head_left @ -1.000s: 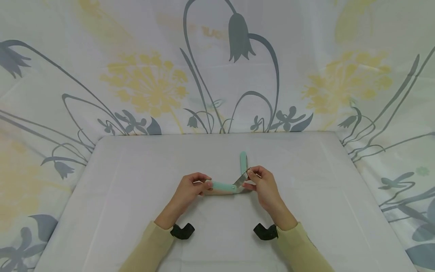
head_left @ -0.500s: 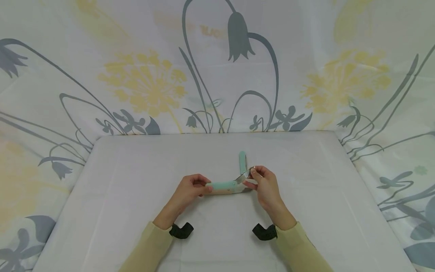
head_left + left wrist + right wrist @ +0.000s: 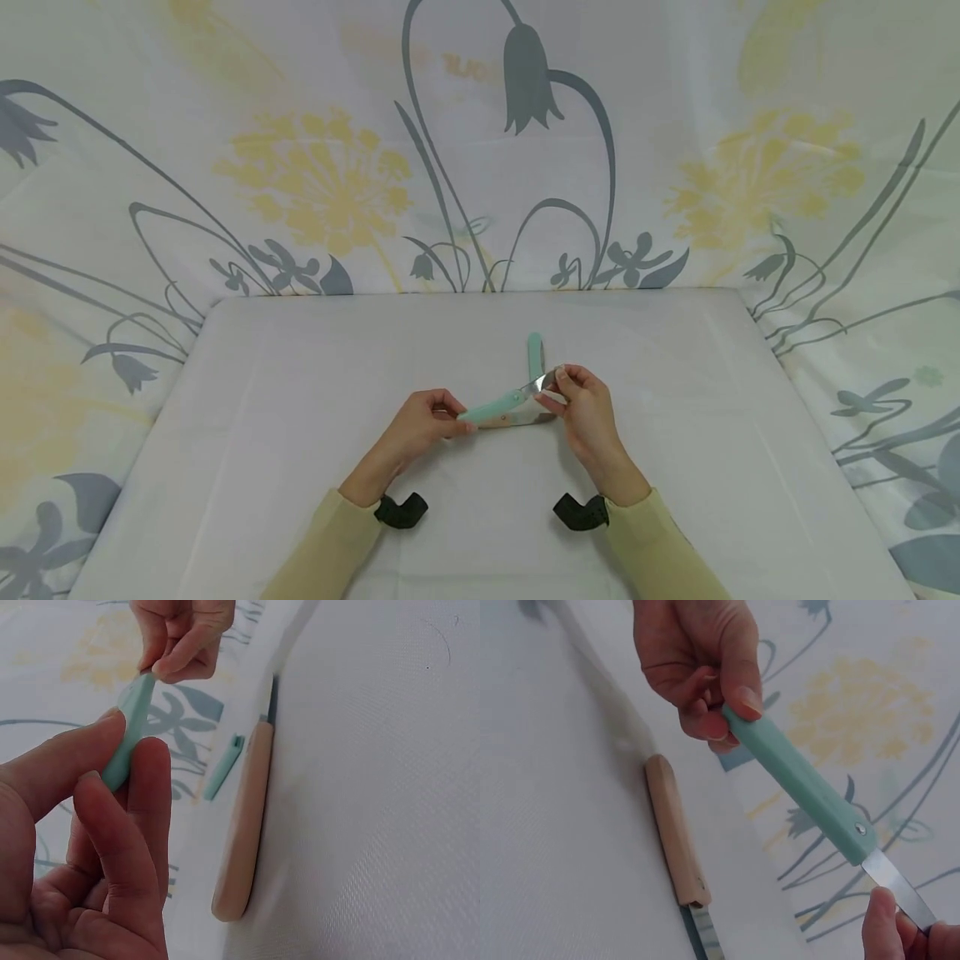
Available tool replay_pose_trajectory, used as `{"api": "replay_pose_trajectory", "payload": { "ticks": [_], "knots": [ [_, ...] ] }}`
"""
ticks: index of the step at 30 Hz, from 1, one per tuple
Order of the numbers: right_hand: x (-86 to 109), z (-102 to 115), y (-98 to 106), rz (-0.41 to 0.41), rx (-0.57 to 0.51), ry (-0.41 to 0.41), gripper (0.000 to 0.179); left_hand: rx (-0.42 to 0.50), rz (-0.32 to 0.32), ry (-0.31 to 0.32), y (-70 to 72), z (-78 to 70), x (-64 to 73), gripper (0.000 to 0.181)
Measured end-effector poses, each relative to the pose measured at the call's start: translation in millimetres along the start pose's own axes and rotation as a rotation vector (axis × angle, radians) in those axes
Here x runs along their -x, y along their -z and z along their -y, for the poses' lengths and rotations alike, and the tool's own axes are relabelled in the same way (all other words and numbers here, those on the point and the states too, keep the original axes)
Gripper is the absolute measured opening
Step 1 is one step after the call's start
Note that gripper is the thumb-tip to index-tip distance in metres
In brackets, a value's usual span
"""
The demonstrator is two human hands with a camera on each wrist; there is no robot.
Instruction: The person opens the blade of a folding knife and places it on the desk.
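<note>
A folding knife with a mint-green handle [image 3: 802, 780] is held between both hands. At the butt of this handle, my left hand [image 3: 420, 425] pinches it between thumb and fingers. Thumb and fingers of my right hand [image 3: 588, 408] pinch the metal blade [image 3: 898, 889], which stretches out nearly in line with the handle. Just below, a second knife with a light wooden handle [image 3: 246, 825] lies on the white table, its blade [image 3: 703, 934] out. In the head view the green knife partly overlaps it.
Behind the right hand lies another slim mint-green piece [image 3: 535, 354], shaped like a handle with a slotted end. The white table [image 3: 300, 350] meets a flower-printed cloth [image 3: 480, 167] at its back and sides. Dark wrist-worn devices [image 3: 581, 512] sit at both sleeves.
The green knife's blade has swung from an upward angle to nearly straight with its handle. The handle now slants, its left end lower, and my left hand has shifted slightly down and right.
</note>
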State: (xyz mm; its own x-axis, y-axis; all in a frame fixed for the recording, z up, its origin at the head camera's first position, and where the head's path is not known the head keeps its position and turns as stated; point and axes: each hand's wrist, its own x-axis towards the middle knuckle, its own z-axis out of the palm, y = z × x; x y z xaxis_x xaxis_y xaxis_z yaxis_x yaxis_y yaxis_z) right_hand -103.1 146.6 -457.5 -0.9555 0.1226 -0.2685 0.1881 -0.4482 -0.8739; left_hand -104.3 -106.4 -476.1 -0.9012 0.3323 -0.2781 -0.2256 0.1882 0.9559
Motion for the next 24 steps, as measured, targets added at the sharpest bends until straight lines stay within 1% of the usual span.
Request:
{"api": "replay_pose_trajectory", "payload": {
  "ticks": [5,9,15,21,24],
  "knots": [
    [-0.4,1,1,-0.016,-0.023,-0.003,0.005,-0.009,-0.038,-0.023,-0.4,-2.3,-1.7,0.025],
    [-0.6,4,5,0.015,0.034,-0.017,0.012,-0.022,-0.079,-0.027,3.2,-2.8,-3.2,0.023],
    [-3.1,6,15,0.071,0.22,-0.013,0.026,-0.039,-0.142,-0.012,9.6,-4.3,-5.5,0.022],
    [-10.7,5,26,0.089,0.409,-0.007,0.025,-0.031,-0.175,-0.006,12.6,-4.6,-7.7,0.02],
    [-15.0,3,30,0.087,0.538,0.006,0.023,-0.074,-0.192,-0.011,14.1,-2.4,-10.0,0.019]
  ]
}}
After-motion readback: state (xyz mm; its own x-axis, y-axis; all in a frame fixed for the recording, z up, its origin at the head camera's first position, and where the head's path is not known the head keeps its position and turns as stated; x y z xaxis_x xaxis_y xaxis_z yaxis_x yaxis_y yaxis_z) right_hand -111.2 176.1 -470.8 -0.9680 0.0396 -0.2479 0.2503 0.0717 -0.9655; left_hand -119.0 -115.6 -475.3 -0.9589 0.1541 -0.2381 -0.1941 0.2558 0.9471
